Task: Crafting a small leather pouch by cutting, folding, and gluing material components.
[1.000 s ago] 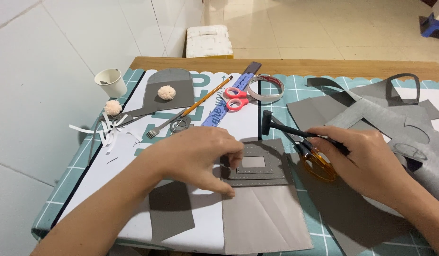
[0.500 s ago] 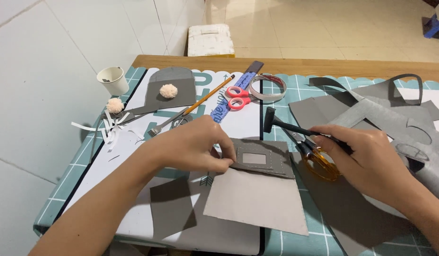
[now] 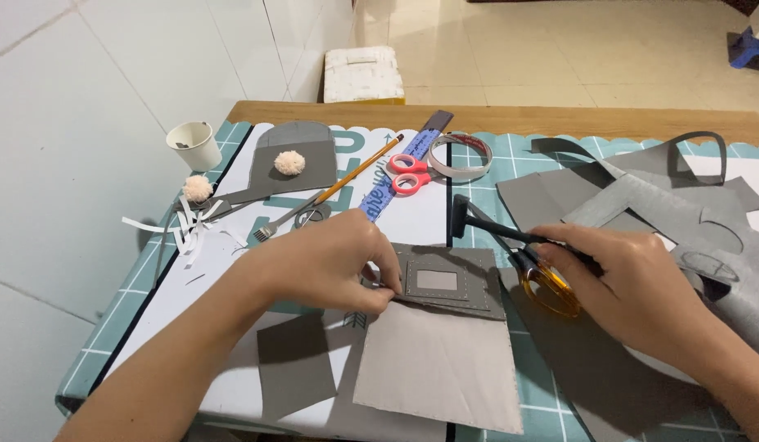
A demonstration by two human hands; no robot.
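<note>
My left hand (image 3: pixel 326 262) pinches the left edge of a small stitched grey leather piece (image 3: pixel 445 282) with a window cut in its middle. This piece lies across the top of a larger pale grey leather panel (image 3: pixel 437 364). My right hand (image 3: pixel 641 286) grips a black-handled hammer (image 3: pixel 486 225) whose head points toward the far side. It also holds an amber-handled tool (image 3: pixel 551 286). The hammer head hangs just above and to the right of the stitched piece.
Pink scissors (image 3: pixel 408 173), a blue ruler (image 3: pixel 392 188), a pencil (image 3: pixel 355 172), a tape roll (image 3: pixel 461 155), a fork-like pricking tool (image 3: pixel 281 221), two pom-poms (image 3: pixel 291 162), a paper cup (image 3: pixel 195 145), paper strips (image 3: pixel 179 229). Grey leather offcuts (image 3: pixel 674 205) pile at right. A dark grey square (image 3: pixel 296 360) lies near me.
My left hand slid up and left, uncovering the stitched piece, and now pinches its left edge. The larger panel below is fully exposed. My right hand with the hammer stayed in place.
</note>
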